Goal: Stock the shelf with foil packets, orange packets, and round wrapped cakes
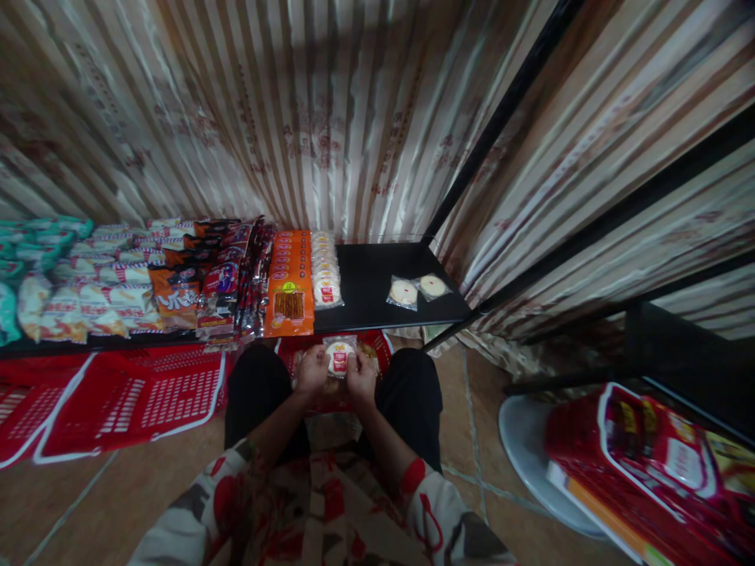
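Between my knees I hold a round white cake in a clear wrapper with a red label. My left hand pinches its left edge, and my right hand pinches the right edge. Below it, a red basket holds more packets, mostly hidden by my hands. Just ahead on the black shelf, a row of the same wrapped cakes runs front to back. Two more wrapped cakes lie flat at the shelf's right, their large red labels not showing.
Left of the cake row are an orange snack packet, dark red packets, white bread packets and green packets. Red baskets sit below left. Black frame bars slant at right, above another filled red basket.
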`<act>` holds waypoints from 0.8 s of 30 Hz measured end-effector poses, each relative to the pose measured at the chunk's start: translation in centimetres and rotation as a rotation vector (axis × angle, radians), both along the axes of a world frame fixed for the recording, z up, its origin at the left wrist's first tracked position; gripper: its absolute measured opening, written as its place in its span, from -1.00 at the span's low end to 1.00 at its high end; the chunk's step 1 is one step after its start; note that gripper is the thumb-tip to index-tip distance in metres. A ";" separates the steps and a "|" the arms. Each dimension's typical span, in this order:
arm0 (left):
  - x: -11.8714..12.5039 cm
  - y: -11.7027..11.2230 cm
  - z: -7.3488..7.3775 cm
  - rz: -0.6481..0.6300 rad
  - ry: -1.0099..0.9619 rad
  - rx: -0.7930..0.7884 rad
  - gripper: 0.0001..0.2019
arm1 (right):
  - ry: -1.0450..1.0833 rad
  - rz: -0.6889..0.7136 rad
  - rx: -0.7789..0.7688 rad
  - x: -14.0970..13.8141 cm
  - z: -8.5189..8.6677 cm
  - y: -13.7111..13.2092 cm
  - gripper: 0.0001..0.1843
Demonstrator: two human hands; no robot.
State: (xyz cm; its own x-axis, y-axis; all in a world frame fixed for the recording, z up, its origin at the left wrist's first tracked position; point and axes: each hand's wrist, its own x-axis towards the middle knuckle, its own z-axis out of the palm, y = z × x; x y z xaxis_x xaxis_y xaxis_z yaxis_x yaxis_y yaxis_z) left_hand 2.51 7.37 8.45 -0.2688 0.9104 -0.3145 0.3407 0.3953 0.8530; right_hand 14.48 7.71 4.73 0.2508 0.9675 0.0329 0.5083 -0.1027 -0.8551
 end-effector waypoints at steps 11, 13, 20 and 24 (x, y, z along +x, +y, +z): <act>-0.4 0.9 1.8 0.120 0.015 0.137 -0.81 | 0.139 0.005 0.100 -1.2 2.9 1.6 -0.57; -0.6 1.1 2.3 0.113 0.055 0.140 -0.82 | 0.138 0.005 0.094 -1.4 3.1 1.9 -0.58; -1.1 1.8 4.0 0.111 0.150 0.070 -0.85 | 0.065 0.041 0.099 -1.9 3.9 2.7 -0.63; -1.5 2.5 4.4 0.108 0.193 0.076 -0.85 | 0.030 0.057 0.092 -2.1 4.5 3.4 -0.64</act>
